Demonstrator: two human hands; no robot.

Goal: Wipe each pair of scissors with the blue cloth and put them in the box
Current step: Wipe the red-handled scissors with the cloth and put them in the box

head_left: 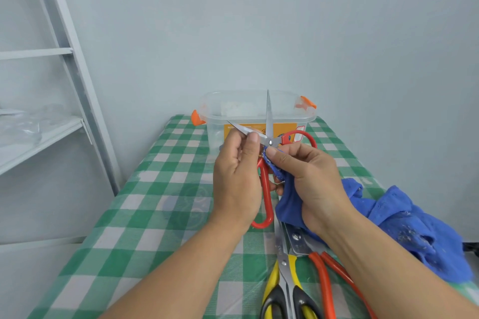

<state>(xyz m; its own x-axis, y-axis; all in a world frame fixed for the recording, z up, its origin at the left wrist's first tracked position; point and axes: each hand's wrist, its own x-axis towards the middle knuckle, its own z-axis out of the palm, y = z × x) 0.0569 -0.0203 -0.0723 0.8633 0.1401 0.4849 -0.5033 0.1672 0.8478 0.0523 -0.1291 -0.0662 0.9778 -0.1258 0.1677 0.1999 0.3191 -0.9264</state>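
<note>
Red scissors (267, 189), blades spread, in left hand (237, 176); right hand (311, 181) pinches blue cloth (414, 225).

Orange label (255, 127) on front wall of clear box (215, 134), far edge of table (145, 204): print and round emblem blurred, unreadable. Small stamped word (279, 247) on blade of yellow-handled scissors (285, 267), near edge: maybe "deli", not sure.

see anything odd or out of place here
Only the red scissors stand out: the left hand holds them with blades splayed open, one bare tip pointing up before the box, while the right hand presses the blue cloth near the pivot. Nothing looks spilled or broken.
</note>
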